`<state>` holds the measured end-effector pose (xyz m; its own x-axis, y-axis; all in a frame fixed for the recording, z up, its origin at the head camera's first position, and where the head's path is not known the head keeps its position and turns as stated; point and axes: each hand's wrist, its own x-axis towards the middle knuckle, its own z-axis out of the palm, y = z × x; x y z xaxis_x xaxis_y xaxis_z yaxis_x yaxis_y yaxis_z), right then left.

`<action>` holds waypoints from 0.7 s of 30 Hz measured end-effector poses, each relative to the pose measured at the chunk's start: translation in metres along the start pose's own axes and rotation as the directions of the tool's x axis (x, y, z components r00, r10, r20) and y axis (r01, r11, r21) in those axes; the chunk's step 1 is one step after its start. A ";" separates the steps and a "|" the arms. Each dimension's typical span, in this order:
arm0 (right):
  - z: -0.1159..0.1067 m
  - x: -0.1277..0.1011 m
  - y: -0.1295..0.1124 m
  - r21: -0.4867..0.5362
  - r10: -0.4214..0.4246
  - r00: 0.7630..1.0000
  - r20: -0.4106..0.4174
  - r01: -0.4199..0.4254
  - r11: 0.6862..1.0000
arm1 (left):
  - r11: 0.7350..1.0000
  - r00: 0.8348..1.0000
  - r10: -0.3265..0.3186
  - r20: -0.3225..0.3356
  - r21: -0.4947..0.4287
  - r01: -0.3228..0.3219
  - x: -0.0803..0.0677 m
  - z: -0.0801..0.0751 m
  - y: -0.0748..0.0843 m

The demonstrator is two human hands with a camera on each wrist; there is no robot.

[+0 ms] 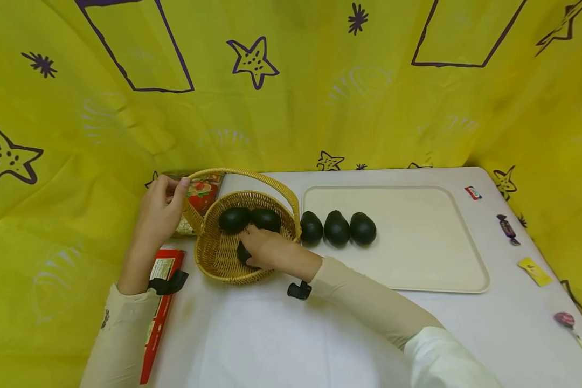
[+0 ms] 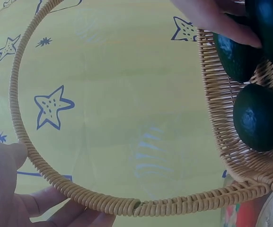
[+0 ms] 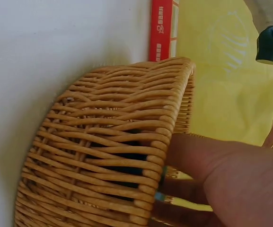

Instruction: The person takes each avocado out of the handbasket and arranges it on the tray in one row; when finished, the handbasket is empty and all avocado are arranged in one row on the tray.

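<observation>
A white desk (image 1: 271,334) stands against yellow starred cloth (image 1: 296,97). A tray (image 1: 427,258) near its right edge carries three avocados (image 1: 337,228); a red box (image 1: 159,307) lies at the left edge. The left hand (image 1: 160,213) pinches the basket (image 1: 218,253) handle (image 1: 252,177). The right hand (image 1: 267,249), inside the basket, curls over an avocado (image 1: 243,253) beside two others (image 1: 249,219).

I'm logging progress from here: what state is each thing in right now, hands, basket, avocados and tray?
Left hand: grips the basket handle.
Right hand: inside the basket, curled round one avocado.
Basket: upright on the table, beside the tray.
Two other avocados: lying loose in the basket.
Three avocados: in a row on the tray.
Tray: flat on the table.
</observation>
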<state>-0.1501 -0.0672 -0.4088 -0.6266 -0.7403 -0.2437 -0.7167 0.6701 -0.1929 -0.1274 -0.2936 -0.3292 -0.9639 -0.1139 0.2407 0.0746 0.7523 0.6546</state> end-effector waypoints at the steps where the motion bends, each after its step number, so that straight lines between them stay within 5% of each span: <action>1: 0.000 0.001 0.001 0.010 -0.002 1.000 0.012 0.002 1.000 | 1.000 1.000 0.000 0.001 -0.001 0.000 0.000 0.000 0.000; 7: 0.003 0.005 0.004 0.083 -0.014 0.997 0.070 0.008 0.997 | 1.000 1.000 0.003 0.004 -0.009 -0.003 0.000 0.001 0.000; 21: 0.005 0.009 0.006 0.148 -0.027 0.998 0.061 0.018 0.989 | 1.000 1.000 0.003 0.006 -0.013 -0.003 0.000 0.000 0.000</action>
<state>-0.1585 -0.0692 -0.4173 -0.5872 -0.7535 -0.2958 -0.6745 0.6575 -0.3357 -0.1276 -0.2933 -0.3292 -0.9653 -0.1077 0.2380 0.0804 0.7443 0.6630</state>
